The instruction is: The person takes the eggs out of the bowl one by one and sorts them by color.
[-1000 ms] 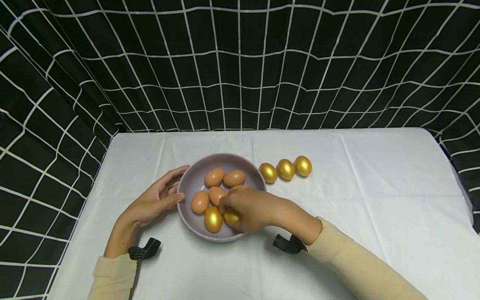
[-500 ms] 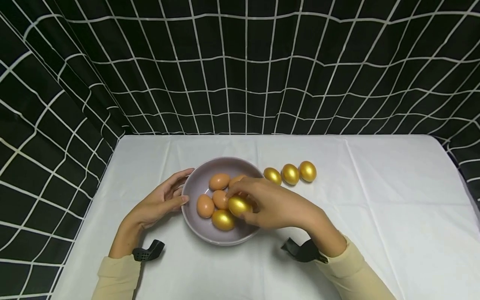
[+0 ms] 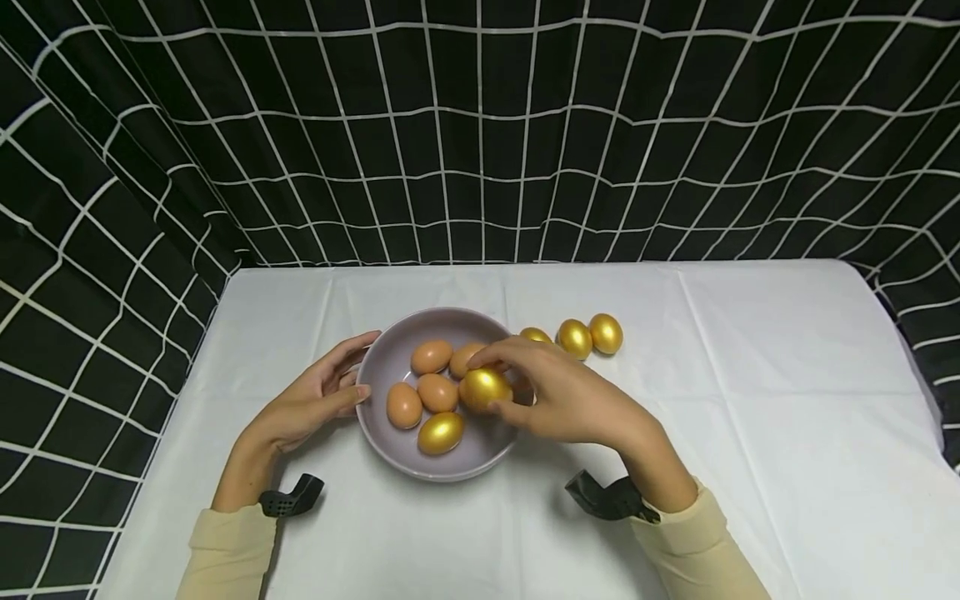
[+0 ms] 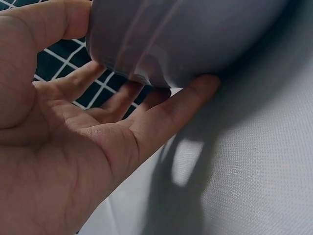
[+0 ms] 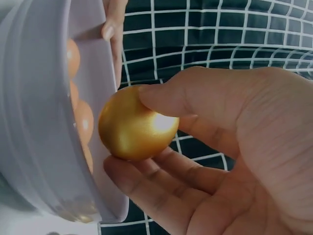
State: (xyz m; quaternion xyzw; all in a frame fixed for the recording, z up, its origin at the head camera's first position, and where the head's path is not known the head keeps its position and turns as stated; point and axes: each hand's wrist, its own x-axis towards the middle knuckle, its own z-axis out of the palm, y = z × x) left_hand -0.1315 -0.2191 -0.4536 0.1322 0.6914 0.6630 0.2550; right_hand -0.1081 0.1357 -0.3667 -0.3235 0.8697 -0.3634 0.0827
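Observation:
A greyish-mauve bowl [image 3: 390, 454] stands on the white-covered table. Several brown eggs [image 3: 437, 392] lie inside it, along with a gold egg [image 3: 440, 433] on its side near the front. My right hand [image 3: 573, 396] pinches another gold egg [image 5: 134, 125] between thumb and fingertips, held over the right part of the bowl. In the right wrist view that egg is at rim height, apart from the brown ones. My left hand [image 3: 303, 400] holds the bowl's left side, its thumb over the rim and its fingers [image 4: 161, 115] against the outer wall.
Three gold eggs [image 3: 575, 339] sit in a row just behind and right of the bowl; my right hand partly covers the nearest. A black curtain with a white grid [image 3: 480, 133] borders the back and sides of the white-covered table [image 3: 787, 400].
My right hand has lifted a gold egg off the bowl's bottom and moved it slightly back and right. The other gold egg in the bowl has turned sideways. My left hand stays at the bowl.

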